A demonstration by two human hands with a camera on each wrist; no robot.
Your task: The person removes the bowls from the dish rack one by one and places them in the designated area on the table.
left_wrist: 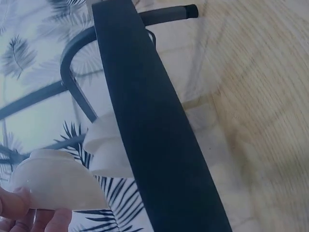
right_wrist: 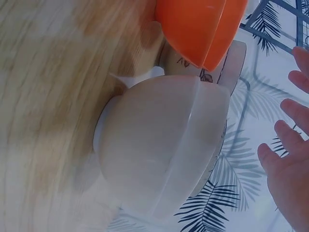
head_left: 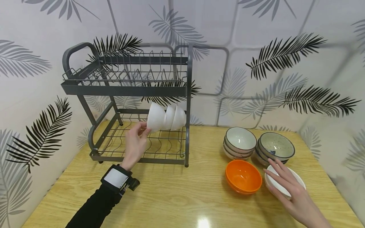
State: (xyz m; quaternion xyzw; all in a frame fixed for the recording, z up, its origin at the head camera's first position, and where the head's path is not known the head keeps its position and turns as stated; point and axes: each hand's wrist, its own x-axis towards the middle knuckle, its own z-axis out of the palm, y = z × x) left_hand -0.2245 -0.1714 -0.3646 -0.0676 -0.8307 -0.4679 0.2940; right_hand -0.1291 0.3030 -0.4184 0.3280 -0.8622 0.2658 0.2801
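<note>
My left hand [head_left: 136, 142] pinches the rim of a white bowl [head_left: 156, 117] between thumb and fingers, at the lower shelf of the dark dish rack [head_left: 168, 161]. The bowl is tipped on its side. Two more white bowls [head_left: 179, 117] stand on edge to its right; in the left wrist view they are partly behind a dark rack bar [left_wrist: 154, 111]. On the right, my right hand [head_left: 291, 190] hovers with fingers spread over a white bowl [head_left: 297, 177], partly covering it. In the right wrist view, those fingers are apart from the white bowl [right_wrist: 154, 140].
Beside the right hand stand stacked orange bowls [head_left: 243, 177]. Behind them are a stack of pale dark-rimmed bowls [head_left: 240, 139] and a stack of speckled greenish bowls [head_left: 276, 145]. The rack's upper shelf [head_left: 125, 91] overhangs the left hand's bowl. A patterned wall [head_left: 211, 72] backs the wooden table [head_left: 182, 196].
</note>
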